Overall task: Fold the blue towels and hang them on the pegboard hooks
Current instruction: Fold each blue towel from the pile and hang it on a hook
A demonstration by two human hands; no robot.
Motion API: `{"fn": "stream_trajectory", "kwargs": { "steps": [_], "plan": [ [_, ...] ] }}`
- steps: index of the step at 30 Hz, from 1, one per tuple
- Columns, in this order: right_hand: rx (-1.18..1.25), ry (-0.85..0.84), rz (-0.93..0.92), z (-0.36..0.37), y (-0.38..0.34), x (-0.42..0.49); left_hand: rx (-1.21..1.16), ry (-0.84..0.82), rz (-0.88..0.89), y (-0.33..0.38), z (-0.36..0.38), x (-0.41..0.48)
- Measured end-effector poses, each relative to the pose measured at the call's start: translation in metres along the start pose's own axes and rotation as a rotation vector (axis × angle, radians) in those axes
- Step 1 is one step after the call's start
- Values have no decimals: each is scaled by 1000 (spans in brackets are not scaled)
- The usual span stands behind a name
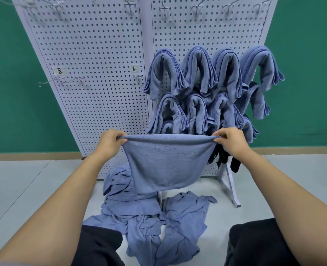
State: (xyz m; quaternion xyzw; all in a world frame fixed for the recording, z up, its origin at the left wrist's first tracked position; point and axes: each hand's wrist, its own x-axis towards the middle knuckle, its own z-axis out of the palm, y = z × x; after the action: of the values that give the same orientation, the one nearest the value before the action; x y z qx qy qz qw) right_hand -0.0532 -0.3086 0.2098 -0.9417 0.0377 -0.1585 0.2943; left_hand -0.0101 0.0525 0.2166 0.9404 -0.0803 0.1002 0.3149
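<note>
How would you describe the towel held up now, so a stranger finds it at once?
Find the white perforated pegboard before the green wall. At its lower part, the left hand and right hand pinch one blue cloth towel. Only it hangs spread out, neither hooked nor crumpled.

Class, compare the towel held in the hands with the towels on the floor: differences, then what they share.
The held towel hangs smooth and stretched, pinched at its top corners by the left hand and right hand; the floor towels lie crumpled in a heap. The held towel is in the air; the floor towels are untouched. Both are blue cloth.
</note>
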Motion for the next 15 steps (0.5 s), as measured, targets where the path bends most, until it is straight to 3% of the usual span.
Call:
{"fn": "stream_trajectory", "kwargs": {
  "steps": [3, 9, 15],
  "plan": [
    [26, 37, 9, -7, -5, -3, -138, 26, -59, 0, -3, -2],
    [826, -80, 183, -14, -3, -6, -601, -102, -193, -13, -16, -1],
    [1199, -235, 406, -13, -5, 4, -1113, -114, -543, -6, -14, 3]
  ]
}}
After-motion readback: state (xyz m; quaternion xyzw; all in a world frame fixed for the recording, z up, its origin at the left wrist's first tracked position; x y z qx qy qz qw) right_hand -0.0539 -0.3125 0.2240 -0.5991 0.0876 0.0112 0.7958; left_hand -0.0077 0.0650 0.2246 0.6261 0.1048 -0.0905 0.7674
